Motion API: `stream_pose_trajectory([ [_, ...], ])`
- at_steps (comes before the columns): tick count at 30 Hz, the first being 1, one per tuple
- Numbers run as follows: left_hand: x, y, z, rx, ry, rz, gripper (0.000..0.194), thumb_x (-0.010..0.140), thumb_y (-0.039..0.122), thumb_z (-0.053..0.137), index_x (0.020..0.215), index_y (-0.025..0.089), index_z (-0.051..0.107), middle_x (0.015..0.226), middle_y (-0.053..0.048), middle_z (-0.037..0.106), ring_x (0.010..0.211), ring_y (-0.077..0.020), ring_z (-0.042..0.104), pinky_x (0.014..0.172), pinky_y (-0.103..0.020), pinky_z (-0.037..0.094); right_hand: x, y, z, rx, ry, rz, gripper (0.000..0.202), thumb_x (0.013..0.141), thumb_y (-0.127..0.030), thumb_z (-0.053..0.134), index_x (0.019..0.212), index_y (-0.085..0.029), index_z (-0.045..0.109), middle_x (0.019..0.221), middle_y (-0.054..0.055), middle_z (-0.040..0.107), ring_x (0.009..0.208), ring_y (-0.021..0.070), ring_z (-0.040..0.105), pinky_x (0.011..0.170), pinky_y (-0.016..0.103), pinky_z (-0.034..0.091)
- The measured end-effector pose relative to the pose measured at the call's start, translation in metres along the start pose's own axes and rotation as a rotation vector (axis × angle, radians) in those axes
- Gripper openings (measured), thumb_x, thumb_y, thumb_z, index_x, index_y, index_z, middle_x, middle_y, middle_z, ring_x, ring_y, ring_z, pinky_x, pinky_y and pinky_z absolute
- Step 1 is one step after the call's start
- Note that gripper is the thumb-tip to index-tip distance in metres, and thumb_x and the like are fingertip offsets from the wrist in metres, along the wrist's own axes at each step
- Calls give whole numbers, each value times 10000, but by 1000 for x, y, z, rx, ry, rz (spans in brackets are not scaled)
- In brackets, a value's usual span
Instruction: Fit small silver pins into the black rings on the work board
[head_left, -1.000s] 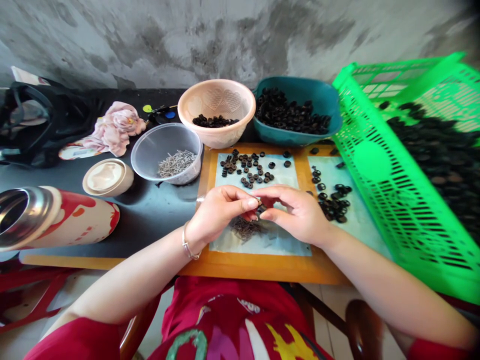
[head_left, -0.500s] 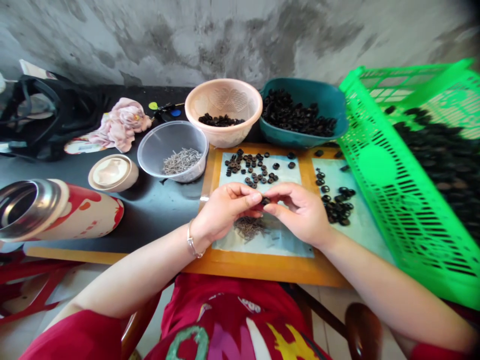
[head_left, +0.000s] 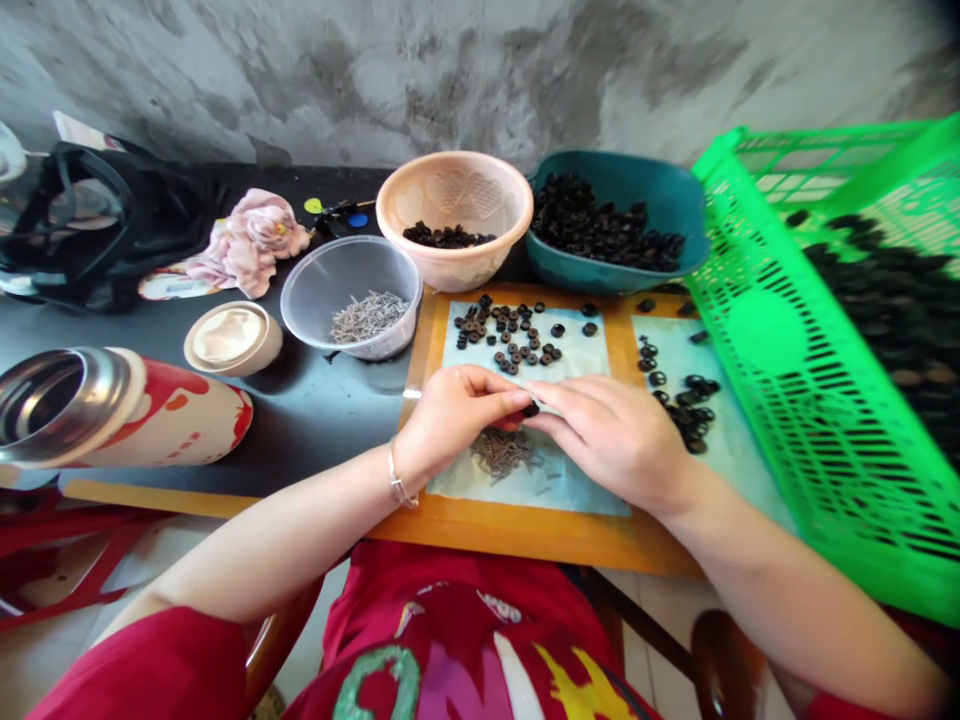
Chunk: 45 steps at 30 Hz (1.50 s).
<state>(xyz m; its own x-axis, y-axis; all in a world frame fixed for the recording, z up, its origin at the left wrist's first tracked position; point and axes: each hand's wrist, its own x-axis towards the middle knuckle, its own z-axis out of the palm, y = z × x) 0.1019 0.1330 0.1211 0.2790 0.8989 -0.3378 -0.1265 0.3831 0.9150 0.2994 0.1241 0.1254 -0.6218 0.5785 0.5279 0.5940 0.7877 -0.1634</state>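
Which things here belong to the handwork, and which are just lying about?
Likely job things:
- small black part between left hand and right hand
- thin metal pins
- clear round plastic tub of silvery pins
- loose black round parts
- pink plastic basket, teal plastic tub, green plastic crate

Apparently just lying about:
- cylindrical red-and-white flask
- round cream cup-like piece
- pink ruffled cloth

Soft, fairly bright light fills the scene, its source hard to tell. A pale sheen lies across the black tabletop [head_left: 330,412] at left, and highlights glint on the steel rim [head_left: 97,385] of the flask [head_left: 191,415]. Wide-angle distortion stretches the flask and, at right, the green crate [head_left: 765,330], smeared along its edges; the black pieces [head_left: 892,300] inside blur together. The far right corner darkens to black. Between the left hand [head_left: 465,415] and right hand [head_left: 622,430], the dark piece [head_left: 532,408] lacks detail.
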Motion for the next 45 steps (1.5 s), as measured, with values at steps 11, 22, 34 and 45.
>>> stream_pose_trajectory([
  [11,0,0,-2,-287,-128,-104,239,674,328,844,735,118,748,672,-37,717,619,-99,647,628,-221,550,3,7,7,335,116,120,186,914,-284,655,1063,-194,721,900,58,750,786,176,698,733,305,578],
  [22,-3,0,-1,-454,-208,-182,223,683,290,849,790,119,755,721,-53,731,703,-118,689,670,-209,553,6,2,11,442,144,275,238,928,-374,620,1106,-228,683,856,43,681,754,177,647,727,324,549],
  [34,-6,-4,0,-412,-198,-131,230,673,324,850,730,126,747,671,-33,706,640,-97,638,639,-220,515,6,6,11,303,120,67,366,964,-375,550,1316,-298,607,985,70,632,896,215,606,810,399,514],
  [45,-16,5,6,-448,-246,-79,210,744,311,796,780,112,739,716,-44,708,660,-110,639,696,-256,504,1,9,9,334,225,82,385,880,-325,675,1264,-326,651,959,55,649,900,225,614,816,415,521],
])
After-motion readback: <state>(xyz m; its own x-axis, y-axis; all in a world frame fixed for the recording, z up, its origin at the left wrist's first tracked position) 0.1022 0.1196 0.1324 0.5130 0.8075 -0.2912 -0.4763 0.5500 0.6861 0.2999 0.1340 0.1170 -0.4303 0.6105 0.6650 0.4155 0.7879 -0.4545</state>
